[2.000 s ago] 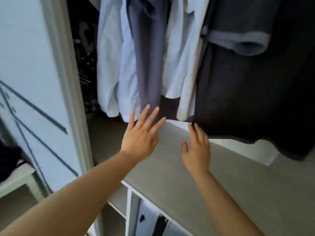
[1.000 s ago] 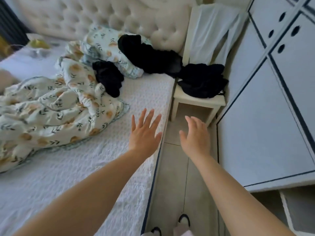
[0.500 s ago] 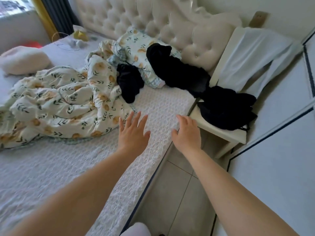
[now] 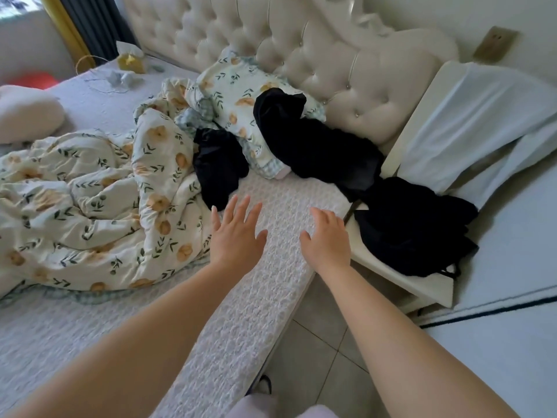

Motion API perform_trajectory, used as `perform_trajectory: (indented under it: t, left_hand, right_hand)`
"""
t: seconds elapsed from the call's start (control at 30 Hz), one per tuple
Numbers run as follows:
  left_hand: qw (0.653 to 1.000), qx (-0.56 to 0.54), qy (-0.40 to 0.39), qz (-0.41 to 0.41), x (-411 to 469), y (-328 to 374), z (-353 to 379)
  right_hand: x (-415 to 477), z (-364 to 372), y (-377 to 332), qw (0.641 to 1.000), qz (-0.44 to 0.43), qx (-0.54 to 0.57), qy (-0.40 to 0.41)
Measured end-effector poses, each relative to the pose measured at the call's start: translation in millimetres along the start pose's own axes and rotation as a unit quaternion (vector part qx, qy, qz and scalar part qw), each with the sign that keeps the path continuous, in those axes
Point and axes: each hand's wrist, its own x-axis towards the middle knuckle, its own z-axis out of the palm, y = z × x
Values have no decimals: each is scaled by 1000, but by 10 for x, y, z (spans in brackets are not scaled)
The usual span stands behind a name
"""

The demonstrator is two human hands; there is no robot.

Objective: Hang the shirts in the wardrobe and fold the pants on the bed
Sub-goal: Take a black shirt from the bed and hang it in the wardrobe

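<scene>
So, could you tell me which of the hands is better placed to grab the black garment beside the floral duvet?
Likely left: the left hand, open, is just short of that black garment; the right hand sits nearer the chair.

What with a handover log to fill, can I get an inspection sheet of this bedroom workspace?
Surface: bed, white textured cover, bare by the near edge.
Job's things: black garment beside the duvet; second black garment across the pillow; black pile on the chair; pale shirt over the chair back.
Clutter: crumpled floral duvet.
Hands: left hand and right hand open, holding nothing, over the bed edge.
Cables: thin looped cord, far side.
Surroundings: tufted headboard, wardrobe door, tiled floor.
</scene>
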Motion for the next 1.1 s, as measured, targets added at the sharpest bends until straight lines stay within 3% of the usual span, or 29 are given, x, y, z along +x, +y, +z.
perform_trajectory:
  t: [0.2, 0.6, 0.8, 1.1]
  left_hand:
    - [999, -12, 18, -28, 606, 43, 101]
    - [980, -33, 16, -194, 1766, 56, 380]
    - [961, -74, 7, -265, 2051, -229, 642]
    - [950, -70, -15, -304, 2611, -1053, 1206]
  right_hand:
    - [775, 72, 62, 999, -36, 8, -39]
    - [2237, 475, -83, 972, -178, 25, -153]
    - [2761, 843, -203, 962, -169, 19, -212]
    - [3470, 1626, -317, 965, -126, 30, -227]
